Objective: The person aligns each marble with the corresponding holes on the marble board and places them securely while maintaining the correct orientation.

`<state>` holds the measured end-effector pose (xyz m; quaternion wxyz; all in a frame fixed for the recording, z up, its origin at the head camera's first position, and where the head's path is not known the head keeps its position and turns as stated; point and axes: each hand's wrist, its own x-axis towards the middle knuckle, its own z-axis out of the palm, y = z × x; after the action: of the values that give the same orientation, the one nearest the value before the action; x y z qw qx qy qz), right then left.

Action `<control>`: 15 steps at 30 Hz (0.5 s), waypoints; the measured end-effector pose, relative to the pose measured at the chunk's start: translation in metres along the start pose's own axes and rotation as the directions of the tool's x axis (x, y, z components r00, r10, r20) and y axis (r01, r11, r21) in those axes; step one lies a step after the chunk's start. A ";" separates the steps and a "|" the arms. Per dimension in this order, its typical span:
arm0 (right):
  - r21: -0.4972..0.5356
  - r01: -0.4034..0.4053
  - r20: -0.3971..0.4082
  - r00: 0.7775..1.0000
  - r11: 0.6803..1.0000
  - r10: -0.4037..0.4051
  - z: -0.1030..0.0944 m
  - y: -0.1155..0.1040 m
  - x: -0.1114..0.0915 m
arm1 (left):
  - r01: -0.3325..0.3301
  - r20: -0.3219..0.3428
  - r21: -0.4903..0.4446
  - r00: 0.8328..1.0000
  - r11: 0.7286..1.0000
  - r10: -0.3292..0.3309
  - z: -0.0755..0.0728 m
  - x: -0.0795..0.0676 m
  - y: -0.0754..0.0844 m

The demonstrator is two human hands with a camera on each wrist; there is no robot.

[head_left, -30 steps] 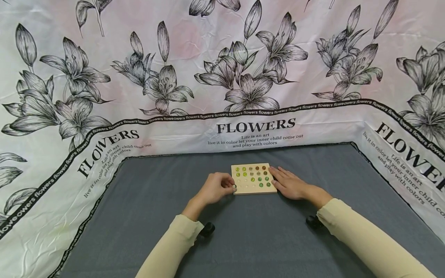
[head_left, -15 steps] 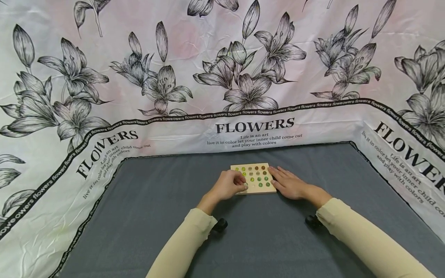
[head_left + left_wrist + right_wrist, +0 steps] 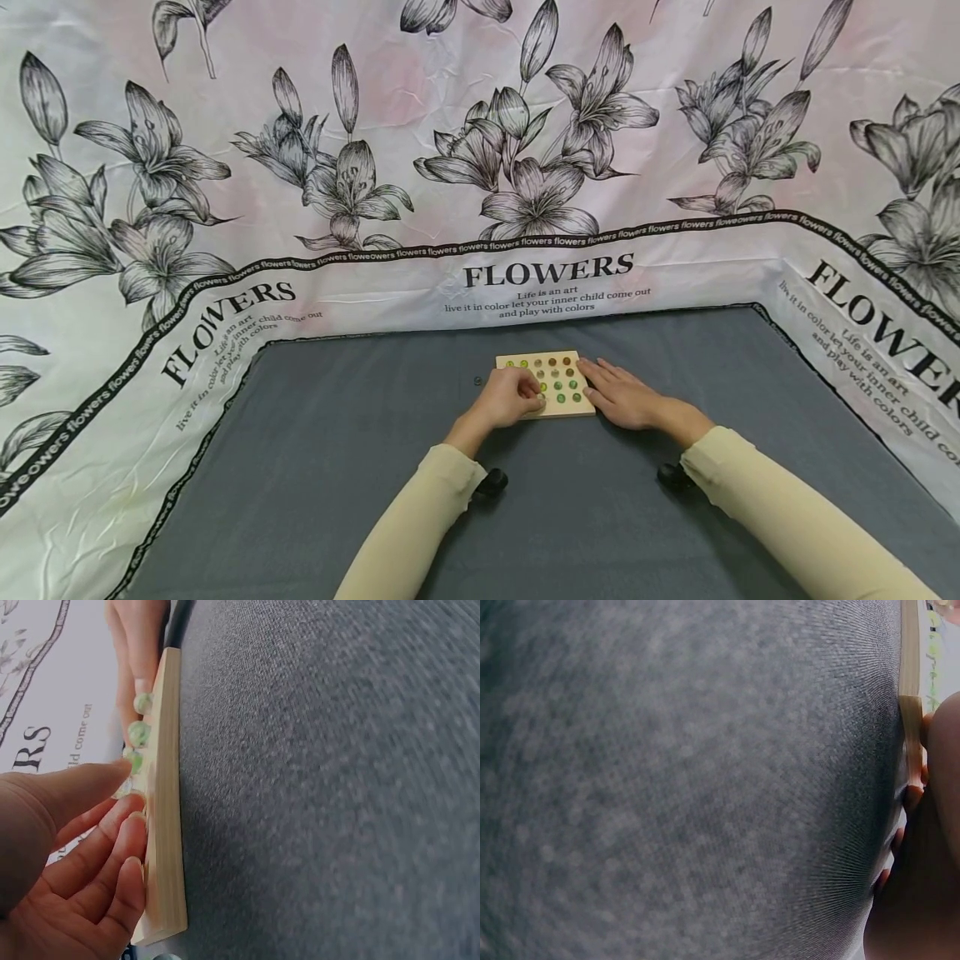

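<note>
My left hand [image 3: 510, 395] reaches over the front left of a pale wooden board [image 3: 566, 409] with rows of round hollows. Its thumb and fingertips pinch a clear glass marble [image 3: 124, 785] low over the front row. The board's left hollows are hidden behind this hand. Green marbles [image 3: 139, 733] sit to the right of it in the front row; yellow-green, clear and brown marbles [image 3: 567, 362] fill hollows farther back. My right hand [image 3: 627, 400] lies flat with straight fingers, its fingertips at the board's right edge.
A loose marble [image 3: 477, 381] lies on the grey cloth [image 3: 360, 467] just left of the board. Behind the table hangs a white curtain [image 3: 547, 283] with printed flowers and lettering. Black wrist cameras [image 3: 491, 482] sit under both sleeves.
My left hand has moved right with the pinched marble, from the board's left edge to over the front row. The loose marble at the left has come into sight. The right hand stays put.
</note>
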<state>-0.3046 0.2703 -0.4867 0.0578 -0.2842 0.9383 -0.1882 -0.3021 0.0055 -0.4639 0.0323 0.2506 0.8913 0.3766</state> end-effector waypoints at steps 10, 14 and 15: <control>0.011 -0.004 -0.012 1.000 1.000 0.004 -0.003 -0.007 -0.002 | 0.057 -0.022 0.036 0.998 0.998 -0.056 0.008 0.003 0.006; 0.002 -0.018 -0.006 1.000 1.000 0.018 -0.001 -0.004 -0.001 | 0.032 0.006 0.012 0.999 0.999 -0.032 0.005 0.002 0.006; -0.002 -0.027 0.001 1.000 1.000 0.027 0.000 -0.003 0.000 | 0.016 0.022 0.004 1.000 1.000 -0.016 0.003 0.001 0.006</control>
<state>-0.3031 0.2680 -0.4852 0.0604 -0.2717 0.9422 -0.1865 -0.2996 0.0116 -0.4623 0.0447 0.2475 0.8935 0.3719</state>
